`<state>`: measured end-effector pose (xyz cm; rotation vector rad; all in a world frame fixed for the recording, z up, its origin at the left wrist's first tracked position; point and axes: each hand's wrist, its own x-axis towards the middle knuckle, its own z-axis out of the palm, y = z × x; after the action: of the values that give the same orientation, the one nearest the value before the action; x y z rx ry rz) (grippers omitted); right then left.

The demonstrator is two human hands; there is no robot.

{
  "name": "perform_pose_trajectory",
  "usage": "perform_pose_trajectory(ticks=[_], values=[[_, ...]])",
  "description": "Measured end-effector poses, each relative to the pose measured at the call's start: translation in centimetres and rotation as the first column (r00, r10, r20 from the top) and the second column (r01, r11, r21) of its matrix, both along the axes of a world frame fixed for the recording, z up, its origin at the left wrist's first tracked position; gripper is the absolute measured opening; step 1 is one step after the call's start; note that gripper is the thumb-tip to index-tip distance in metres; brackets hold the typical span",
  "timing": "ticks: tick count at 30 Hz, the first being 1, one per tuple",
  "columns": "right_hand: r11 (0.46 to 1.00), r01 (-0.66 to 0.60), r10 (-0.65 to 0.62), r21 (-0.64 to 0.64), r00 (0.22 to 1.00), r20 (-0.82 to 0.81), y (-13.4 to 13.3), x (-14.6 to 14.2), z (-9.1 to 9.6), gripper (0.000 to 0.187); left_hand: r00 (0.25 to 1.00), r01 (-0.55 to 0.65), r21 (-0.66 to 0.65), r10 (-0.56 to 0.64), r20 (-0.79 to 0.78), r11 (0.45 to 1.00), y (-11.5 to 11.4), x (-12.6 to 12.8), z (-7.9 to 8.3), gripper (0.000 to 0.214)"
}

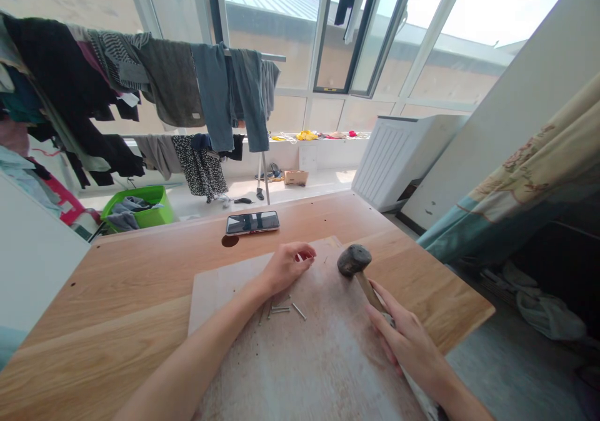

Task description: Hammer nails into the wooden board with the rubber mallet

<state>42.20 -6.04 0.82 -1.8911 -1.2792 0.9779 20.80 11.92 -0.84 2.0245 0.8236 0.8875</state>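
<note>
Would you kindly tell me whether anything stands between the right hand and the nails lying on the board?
Nothing visible does: only bare board lies between the right hand and the nails. The mallet in that hand has its head off that line; the left hand is off it too, beyond the nails.

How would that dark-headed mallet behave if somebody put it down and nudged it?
The mallet, held in the right hand, is probably top-heavy, since its dark head is far thicker than its handle. That head looks rounded, so it might roll or rock when nudged. The straight handle likely stays stiff.
</note>
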Motion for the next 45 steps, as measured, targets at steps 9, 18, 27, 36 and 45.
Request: perform_pose_trajectory(ticks=[9, 18, 27, 36, 45], values=[[0.998, 0.000, -0.002, 0.061, 1.000, 0.026, -0.2, -1.0, 0.9, 0.074, 0.999, 0.043, 0.005, -0.043, -0.020, 0.999, -0.2, -0.1, -0.3, 0.017], [0.985, -0.132, 0.133, 0.107, 0.991, 0.003, 1.4, -3.2, 2.4, 0.064, 0.999, 0.053, -0.016, -0.053, 0.004, 0.998, 0.0, 0.0, -0.5, 0.030], [0.983, -0.164, 0.158, 0.079, 0.985, 0.073, 1.9, -3.8, 2.8, 0.062, 0.999, 0.033, -0.016, -0.033, -0.007, 0.999, 0.1, 0.2, -0.7, 0.037], [0.986, -0.142, 0.139, 0.087, 0.989, 0.039, 0.6, -3.0, 2.6, 0.069, 0.933, 0.193, 0.204, -0.115, -0.340, 0.960, -1.9, -2.8, 3.3, 0.020], [0.987, -0.122, 0.102, 0.103, 0.978, 0.184, -2.3, -1.2, 1.7, 0.064, 0.721, 0.585, 0.671, 0.087, -0.687, 0.455, -9.1, -3.7, 3.5, 0.007]])
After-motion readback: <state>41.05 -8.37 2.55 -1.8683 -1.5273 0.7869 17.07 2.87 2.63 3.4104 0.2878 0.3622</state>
